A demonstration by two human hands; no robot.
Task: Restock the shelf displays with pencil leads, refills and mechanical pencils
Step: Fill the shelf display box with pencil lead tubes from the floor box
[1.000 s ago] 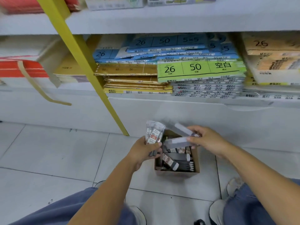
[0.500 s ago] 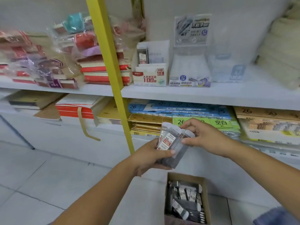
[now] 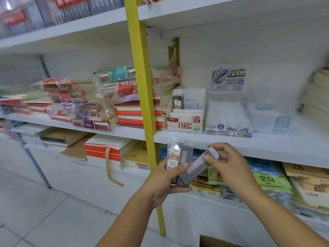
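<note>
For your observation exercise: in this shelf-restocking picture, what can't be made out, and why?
- Cardboard box: cut off by the head view's bottom edge; contents unseen.
- Lead packs: lower ends hidden behind the left hand; count unclear.
- Display box small print: blurred.
- Top-shelf packets: motion-blurred.

White shelves (image 3: 231, 145) run across a white back wall (image 3: 249, 50), split by a yellow upright post (image 3: 142, 97). Pale floor tiles (image 3: 44, 211) lie below, under soft, even light.

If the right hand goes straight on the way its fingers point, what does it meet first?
The right hand points leftward at the tilted pencil lead case it pinches; beyond that, probably the left hand, though depth is unclear.
</note>
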